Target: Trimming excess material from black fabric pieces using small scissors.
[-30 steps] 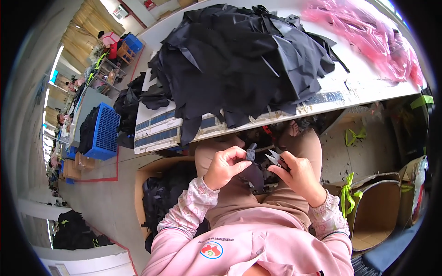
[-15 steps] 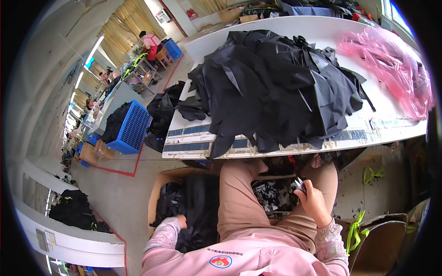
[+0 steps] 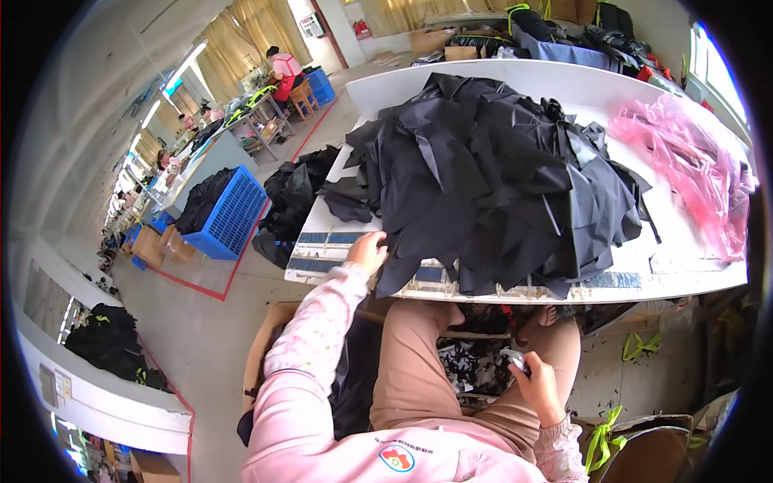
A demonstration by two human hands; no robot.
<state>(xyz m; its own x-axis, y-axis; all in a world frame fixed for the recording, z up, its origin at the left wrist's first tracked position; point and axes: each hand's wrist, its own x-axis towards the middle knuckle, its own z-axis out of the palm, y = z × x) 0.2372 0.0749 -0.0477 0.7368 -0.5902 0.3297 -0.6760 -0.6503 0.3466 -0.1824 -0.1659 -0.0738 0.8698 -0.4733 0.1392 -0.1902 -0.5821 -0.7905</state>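
Observation:
My left hand (image 3: 368, 253) is at the near left edge of a big heap of black fabric pieces (image 3: 499, 177) on the white table (image 3: 676, 278). Its fingertips pinch the border of one piece there. Over my right thigh, my right hand (image 3: 541, 385) is closed around small metal thread snips (image 3: 515, 360), blades pointing up and left. Part of the snips is hidden in the palm. Beside my left leg a cardboard box (image 3: 256, 354) holds more black fabric (image 3: 354, 378), partly covered by my left arm.
Pink plastic sheeting (image 3: 692, 177) lies on the table's right side. Black and white scraps (image 3: 467, 366) fill a container between my legs. A blue crate (image 3: 229, 217) of black fabric stands on the left. Cardboard with a yellow-green ribbon (image 3: 604, 439) is at lower right. A person (image 3: 283, 72) works far off.
My left hand has gone from the box beside my leg up to the fabric heap on the table. The right hand keeps the snips near my thigh. The view has tilted up somewhat.

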